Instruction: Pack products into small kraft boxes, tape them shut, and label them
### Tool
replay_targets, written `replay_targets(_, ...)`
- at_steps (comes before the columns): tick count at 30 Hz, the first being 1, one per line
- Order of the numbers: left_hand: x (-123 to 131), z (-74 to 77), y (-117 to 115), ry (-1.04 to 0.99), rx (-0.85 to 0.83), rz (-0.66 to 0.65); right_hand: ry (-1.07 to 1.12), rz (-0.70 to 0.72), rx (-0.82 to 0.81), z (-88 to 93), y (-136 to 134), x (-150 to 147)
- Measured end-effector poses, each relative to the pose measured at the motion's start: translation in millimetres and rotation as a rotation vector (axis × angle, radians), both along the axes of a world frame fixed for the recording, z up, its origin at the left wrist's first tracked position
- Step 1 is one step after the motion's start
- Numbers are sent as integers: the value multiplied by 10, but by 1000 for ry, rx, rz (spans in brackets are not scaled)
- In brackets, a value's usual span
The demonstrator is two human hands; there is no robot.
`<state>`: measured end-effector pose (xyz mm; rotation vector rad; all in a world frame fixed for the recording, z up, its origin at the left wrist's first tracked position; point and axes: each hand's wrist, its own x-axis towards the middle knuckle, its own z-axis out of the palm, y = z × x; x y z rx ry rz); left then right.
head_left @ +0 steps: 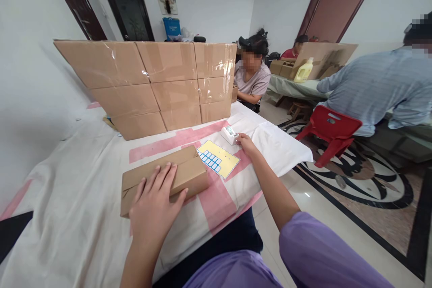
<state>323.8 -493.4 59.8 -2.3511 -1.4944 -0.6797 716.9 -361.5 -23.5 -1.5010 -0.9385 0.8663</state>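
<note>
My left hand [157, 198] lies with fingers spread on top of a closed brown cardboard box [192, 166] near the table's front edge. To the right of the box is a yellow sheet [224, 157] bearing rows of white, blue-edged labels; the box hides its left end. Beyond the sheet's far right corner sits a small white object [229, 136] with a clear greenish round part on top, perhaps a tape dispenser. My right hand [246, 144] reaches out to it, fingers closed at its right side.
A wall of stacked, taped cardboard boxes [175, 81] stands along the table's far side. A co-worker [253, 72] sits beyond its right end. At right, a person in a blue shirt [378, 81] sits near a red chair [334, 128]; a yellow jug [304, 71] stands on another table.
</note>
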Motion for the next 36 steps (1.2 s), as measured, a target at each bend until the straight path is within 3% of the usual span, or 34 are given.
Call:
replay_targets(13,18,1,-14,-16,24,-5,33,19,-52,106,-83,-10)
replay_targets(18,5,-9,-15,-27,19,-9,82,8,26,208,-275,-54)
replay_targets(22,15,6,14,-28,3,-9,113,-13,150,389,-487,-166)
replay_targets(31,45,66,-19,-60,-78,20,248,440,325,1089,-975,-1012)
replay_targets(36,190,153,-57,-39,-172,94,273,627,350,1287,-1147,-1465)
